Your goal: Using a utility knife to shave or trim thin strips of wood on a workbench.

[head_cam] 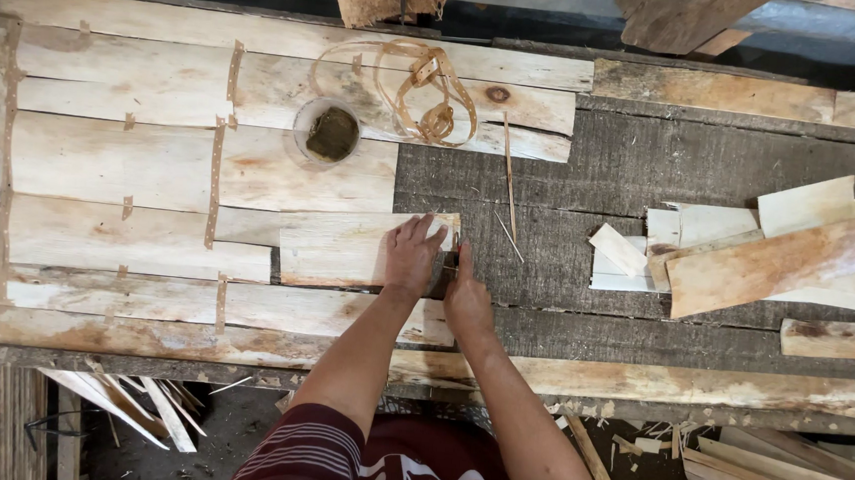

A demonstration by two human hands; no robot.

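Veneer strip (347, 247) lies under flat open left hand (412, 254); right hand (465, 291) pinches its edge.

Veneer sheets (152, 161) are seen pale cream w/ tan streaks & a dark knot. Bench (653, 166) is shown weathered grey-brown. Tape strips (215, 185) are coloured light brown; same for tape coil (428, 95). Cup (327, 133) is seen clear w/ olive-dark contents. Clothing (371, 467) is patterned maroon w/ white stripes & white shapes. Loose veneer pile (748, 252) is seen cream to orange-tan.
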